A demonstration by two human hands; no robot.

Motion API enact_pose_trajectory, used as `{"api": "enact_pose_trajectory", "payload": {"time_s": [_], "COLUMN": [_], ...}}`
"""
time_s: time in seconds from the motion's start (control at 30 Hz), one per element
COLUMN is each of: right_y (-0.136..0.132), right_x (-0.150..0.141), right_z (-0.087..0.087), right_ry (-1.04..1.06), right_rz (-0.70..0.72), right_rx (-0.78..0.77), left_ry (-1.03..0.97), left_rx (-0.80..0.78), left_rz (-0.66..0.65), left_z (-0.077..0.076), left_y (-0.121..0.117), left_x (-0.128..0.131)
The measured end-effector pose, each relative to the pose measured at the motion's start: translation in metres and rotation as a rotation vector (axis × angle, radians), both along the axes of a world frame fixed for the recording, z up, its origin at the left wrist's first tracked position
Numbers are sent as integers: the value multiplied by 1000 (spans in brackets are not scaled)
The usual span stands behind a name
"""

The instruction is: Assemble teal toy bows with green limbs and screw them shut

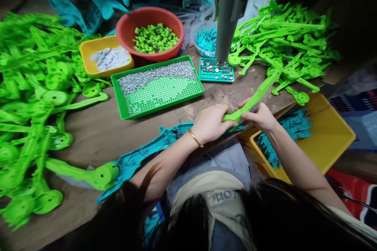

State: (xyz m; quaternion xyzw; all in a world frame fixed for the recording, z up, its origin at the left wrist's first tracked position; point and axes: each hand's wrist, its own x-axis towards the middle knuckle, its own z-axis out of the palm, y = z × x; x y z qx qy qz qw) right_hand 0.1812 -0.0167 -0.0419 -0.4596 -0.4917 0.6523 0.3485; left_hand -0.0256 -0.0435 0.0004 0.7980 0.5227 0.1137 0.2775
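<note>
Both hands grip one long bright-green plastic part (259,93), tilted up toward the right pile. My left hand (210,122), with a gold bangle at the wrist, is closed around its lower end. Farther along, my right hand (261,117) pinches the same part from below, its thumb on top. Under the left forearm lies a long teal plastic shell (150,141) with thin wires inside, partly hidden by the arm. At that shell's left end rests another green part (103,175) with a round end.
Green parts are heaped at left (53,98) and right (294,35). A green tray of screws (159,106), a teal tray of small metal discs (216,78), a red bowl (123,31) and a yellow tray (88,68) stand behind. A grey post (228,19) rises near the discs. A yellow bin (332,137) sits right.
</note>
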Motion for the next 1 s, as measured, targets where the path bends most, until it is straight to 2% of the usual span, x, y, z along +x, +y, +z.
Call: {"api": "enact_pose_trajectory", "payload": {"time_s": [0.17, 0.27, 0.47, 0.6, 0.73, 0.87, 1.0], "right_y": [-11, -10, -8, -11, -10, -5, -18], "right_x": [1, -1, -9, -15, -12, -10, -13], "right_z": [-4, -2, -3, -5, 0, 6, 1], "right_ry": [-24, 21, 184, 212, 240, 304, 303], "right_rz": [-24, -24, -23, -100, -98, -161, -102], "right_rx": [169, 192, 98, 20, -98, -77, -138], "left_ry": [93, 121, 132, 138, 151, 164, 132], "left_rx": [93, 122, 155, 148, 138, 134, 107], "left_rz": [17, 12, -18, -29, -18, -16, -19], "left_z": [4, 5, 3, 0, -2, -1, 2], "left_y": [-13, -16, -18, -17, -17, -16, -17], "left_x": [4, 8, 13, 10, 8, 7, 6]}}
